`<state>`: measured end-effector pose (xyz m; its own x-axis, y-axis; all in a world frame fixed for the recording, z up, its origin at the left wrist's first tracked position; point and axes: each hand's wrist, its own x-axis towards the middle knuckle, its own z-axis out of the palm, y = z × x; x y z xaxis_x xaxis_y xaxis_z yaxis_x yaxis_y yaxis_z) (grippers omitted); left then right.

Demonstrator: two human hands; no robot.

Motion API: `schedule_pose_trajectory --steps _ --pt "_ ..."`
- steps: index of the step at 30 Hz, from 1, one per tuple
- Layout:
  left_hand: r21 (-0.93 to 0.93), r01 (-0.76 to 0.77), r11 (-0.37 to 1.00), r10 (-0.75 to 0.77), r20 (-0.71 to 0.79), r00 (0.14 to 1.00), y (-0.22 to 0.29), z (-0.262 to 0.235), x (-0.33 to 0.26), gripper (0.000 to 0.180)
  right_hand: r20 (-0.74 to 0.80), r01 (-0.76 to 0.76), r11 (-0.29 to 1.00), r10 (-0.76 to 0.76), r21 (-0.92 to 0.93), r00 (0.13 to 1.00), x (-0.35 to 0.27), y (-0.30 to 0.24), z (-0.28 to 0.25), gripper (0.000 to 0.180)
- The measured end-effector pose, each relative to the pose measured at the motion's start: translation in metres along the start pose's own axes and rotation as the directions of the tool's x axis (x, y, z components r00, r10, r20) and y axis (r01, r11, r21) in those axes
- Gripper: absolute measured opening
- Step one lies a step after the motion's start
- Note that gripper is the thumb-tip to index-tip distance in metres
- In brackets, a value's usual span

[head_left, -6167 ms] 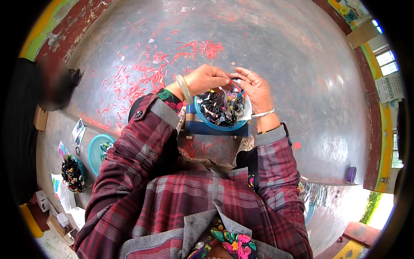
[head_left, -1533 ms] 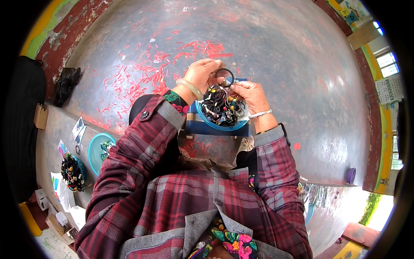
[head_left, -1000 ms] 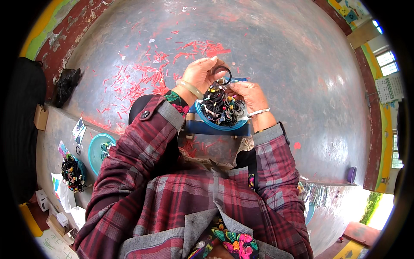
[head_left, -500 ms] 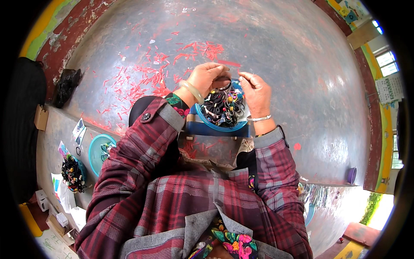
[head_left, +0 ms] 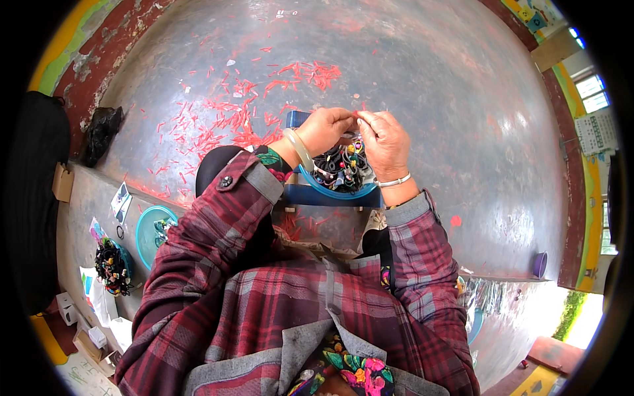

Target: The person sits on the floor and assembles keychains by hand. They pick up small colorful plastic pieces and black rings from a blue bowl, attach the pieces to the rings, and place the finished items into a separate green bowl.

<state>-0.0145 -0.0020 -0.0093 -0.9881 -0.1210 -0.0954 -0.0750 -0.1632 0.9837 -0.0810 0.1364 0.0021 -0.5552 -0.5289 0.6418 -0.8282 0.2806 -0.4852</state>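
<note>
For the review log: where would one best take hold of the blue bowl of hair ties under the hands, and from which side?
Probably the blue bowl is best gripped by its near rim, from the person's side. That rim arc shows bare, while the left hand and right hand cover the far part, pinching something small between them, and the hair ties fill the middle, leaving little inside to grasp.

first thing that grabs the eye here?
The two hands, left hand and right hand, meet fingertip to fingertip over a blue bowl heaped with dark hair ties at centre. Beyond them, red scraps litter the grey floor.
</note>
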Motion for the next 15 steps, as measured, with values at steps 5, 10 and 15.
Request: schedule_pose_trajectory --steps 5,10,15 --pt "0.25 -0.079 0.965 0.069 0.048 0.996 -0.0058 -0.0025 0.002 0.024 -0.006 0.062 0.995 -0.063 -0.079 0.998 -0.002 -0.0002 0.0028 0.013" --pt "0.392 -0.09 0.916 0.071 0.062 0.996 -0.0035 -0.003 0.0017 0.024 0.017 0.087 0.989 -0.085 -0.118 0.996 -0.0025 0.0006 0.0021 0.011" --pt "0.292 -0.032 0.956 0.024 0.032 0.999 -0.0015 -0.0021 0.0009 0.025 0.023 0.067 0.992 -0.065 -0.103 0.998 -0.0013 -0.0043 0.0001 0.012"
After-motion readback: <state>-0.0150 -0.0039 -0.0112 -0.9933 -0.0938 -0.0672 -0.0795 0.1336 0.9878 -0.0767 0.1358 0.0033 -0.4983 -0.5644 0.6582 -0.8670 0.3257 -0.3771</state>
